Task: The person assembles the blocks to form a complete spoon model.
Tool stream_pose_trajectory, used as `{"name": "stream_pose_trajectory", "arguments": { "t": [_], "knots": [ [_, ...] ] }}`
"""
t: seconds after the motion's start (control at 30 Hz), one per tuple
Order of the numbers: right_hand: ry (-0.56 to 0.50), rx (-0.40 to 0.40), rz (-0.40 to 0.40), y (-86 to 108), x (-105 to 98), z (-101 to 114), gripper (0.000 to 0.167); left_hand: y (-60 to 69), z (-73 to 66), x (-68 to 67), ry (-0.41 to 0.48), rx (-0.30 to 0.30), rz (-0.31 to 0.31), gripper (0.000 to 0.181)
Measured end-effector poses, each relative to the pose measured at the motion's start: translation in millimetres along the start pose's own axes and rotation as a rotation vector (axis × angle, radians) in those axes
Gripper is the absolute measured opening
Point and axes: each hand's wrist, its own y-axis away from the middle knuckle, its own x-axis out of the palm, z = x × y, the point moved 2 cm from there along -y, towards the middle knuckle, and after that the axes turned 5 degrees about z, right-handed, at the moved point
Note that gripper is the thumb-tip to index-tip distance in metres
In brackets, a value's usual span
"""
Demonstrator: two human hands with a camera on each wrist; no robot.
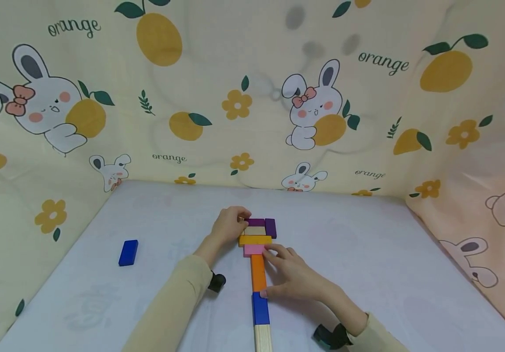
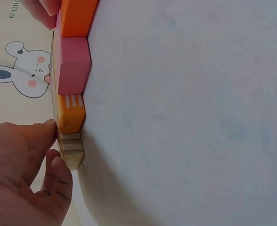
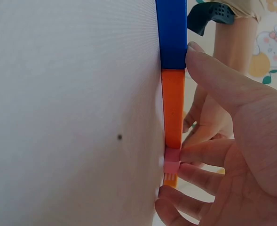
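Note:
A row of blocks lies on the white surface: natural wood (image 1: pixel 263 337), blue (image 1: pixel 260 309), orange (image 1: pixel 258 274), pink (image 1: pixel 253 251), then a crosswise yellow block (image 1: pixel 254 240). Beyond it are a pale wooden block (image 1: pixel 254 230) and a purple block (image 1: pixel 256 222), with a second purple block (image 1: pixel 271 228) at their right. My left hand (image 1: pixel 228 227) pinches the left end of the far purple block, its fingertips partly hidden. Along the row's right side rests my right hand (image 1: pixel 298 276), fingers loosely spread. Its thumb touches the blue block, and a fingertip meets the pink one.
A separate blue block (image 1: pixel 128 253) lies on the left part of the white surface (image 1: pixel 366 259). Behind it and along the sides hangs a patterned cloth (image 1: pixel 217 58) with rabbits and oranges. Dark cameras sit at both wrists.

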Motion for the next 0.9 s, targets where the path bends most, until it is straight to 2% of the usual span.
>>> {"name": "stream_pose_trajectory", "arguments": {
  "t": [0.17, 0.33, 0.43, 0.5, 0.8, 0.9],
  "knots": [
    [-0.008, 0.015, 0.005, 1.1, -0.1, 0.7, 0.095, 6.0, 0.0, -4.8, 0.029, 0.036, -0.039, 0.024],
    [-0.016, 0.014, 0.011, 1.8, 0.0, 1.3, 0.095, 25.0, -2.9, -25.5, 0.064, 0.095, -0.069, 0.023],
    [-0.015, 0.011, 0.019, 2.1, 0.0, 1.2, 0.095, 43.6, -1.1, -43.0, 0.078, 0.119, -0.087, 0.021],
    [-0.010, 0.010, 0.023, 2.0, 0.0, 0.7, 0.096, 57.1, 4.4, -53.9, 0.084, 0.114, -0.102, 0.021],
    [-0.001, -0.021, 0.027, 2.2, -1.2, 0.0, 0.097, 121.8, 39.9, -100.7, 0.083, 0.016, -0.169, 0.026],
    [-0.003, -0.030, 0.027, 2.8, -1.8, -0.1, 0.097, 140.0, 50.3, -118.2, 0.056, 0.007, -0.227, 0.026]
  ]
}}
